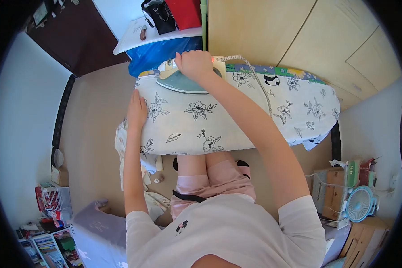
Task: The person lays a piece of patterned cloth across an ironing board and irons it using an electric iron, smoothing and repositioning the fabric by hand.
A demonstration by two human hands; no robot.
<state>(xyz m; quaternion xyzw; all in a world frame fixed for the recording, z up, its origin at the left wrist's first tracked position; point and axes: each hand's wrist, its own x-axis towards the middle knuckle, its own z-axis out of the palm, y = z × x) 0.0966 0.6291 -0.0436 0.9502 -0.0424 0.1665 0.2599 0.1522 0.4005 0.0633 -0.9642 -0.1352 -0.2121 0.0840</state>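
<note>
My right hand (194, 65) is wrapped round the handle of a clothes iron (183, 85), whose green-grey soleplate body rests on white fabric near the far edge of the board. The white fabric (183, 127) has black flower drawings and is spread over the ironing board. My left hand (137, 109) lies along the left edge of the fabric, fingers stretched out, with the fingertips close to the iron's left side. A braided power cord (262, 87) arches from the back of the iron and runs down across the fabric. Part of the fabric (120, 138) hangs below the left edge.
A patterned board cover (299, 75) shows along the far edge. Beyond stand wooden cabinets (250, 27) and a white shelf (174, 35) with a black bag (161, 17). A small blue fan (360, 203) and boxes are at the lower right; a purple-covered seat (98, 232) is lower left.
</note>
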